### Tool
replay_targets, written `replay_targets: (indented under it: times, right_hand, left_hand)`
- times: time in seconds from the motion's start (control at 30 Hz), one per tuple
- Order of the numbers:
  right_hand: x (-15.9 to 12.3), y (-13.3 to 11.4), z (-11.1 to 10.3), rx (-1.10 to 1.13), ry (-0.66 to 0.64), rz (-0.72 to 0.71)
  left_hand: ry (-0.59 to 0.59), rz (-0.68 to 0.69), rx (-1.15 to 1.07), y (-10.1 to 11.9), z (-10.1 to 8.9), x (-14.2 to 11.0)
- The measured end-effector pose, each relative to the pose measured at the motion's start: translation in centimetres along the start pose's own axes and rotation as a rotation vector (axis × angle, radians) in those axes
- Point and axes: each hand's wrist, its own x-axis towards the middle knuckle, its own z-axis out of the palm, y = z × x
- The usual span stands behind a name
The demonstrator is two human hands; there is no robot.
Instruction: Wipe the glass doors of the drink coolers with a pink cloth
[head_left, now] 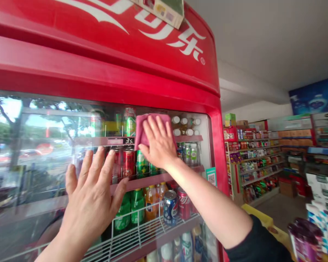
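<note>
A folded pink cloth [141, 135] lies against the glass door [43, 156] of a red drinks fridge [104, 82]. My right hand [160, 143] holds it there, palm down with the fingers stretched out over it; part of the cloth is hidden beneath. Lower and to the left, my left hand [94, 193] is open with its fingers spread and nothing in it. It is in front of the glass; whether it touches the pane I cannot tell. Behind the door stand red cans [129, 162], green bottles [137, 205] and a blue can [170, 207].
A small box [164, 12] sits at the fridge's top edge. The door's right side carries a green QR-code sticker [211, 176]. Stocked shelves [259, 160] run along the right. Purple-capped containers [306, 238] stand at lower right, near a yellow surface [258, 215]. Trees and street reflect in the glass.
</note>
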Motion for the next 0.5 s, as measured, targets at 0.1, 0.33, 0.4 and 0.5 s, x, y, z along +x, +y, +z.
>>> replay_targets:
  times: [0.1, 0.33, 0.4, 0.5]
  right_hand:
    - [-0.5, -0.5, -0.5, 0.017, -0.079, -0.321]
    - [-5.0, 8.4, -0.1, -0.043, 0.233, 0.391]
    - [-5.2, 9.1, 0.4, -0.056, 0.292, 0.667]
    - [-3.6, 6.2, 0.9, -0.054, 0.26, 0.761]
  left_hand:
    - [0.024, -0.016, -0.004, -0.1, -0.8, 0.1]
    - [0.043, -0.047, 0.018, -4.6, -3.9, -0.6]
    - [0.04, -0.083, 0.038, -6.6, -4.5, -1.0]
    - [0.029, -0.127, 0.061, -8.7, -5.0, -1.6]
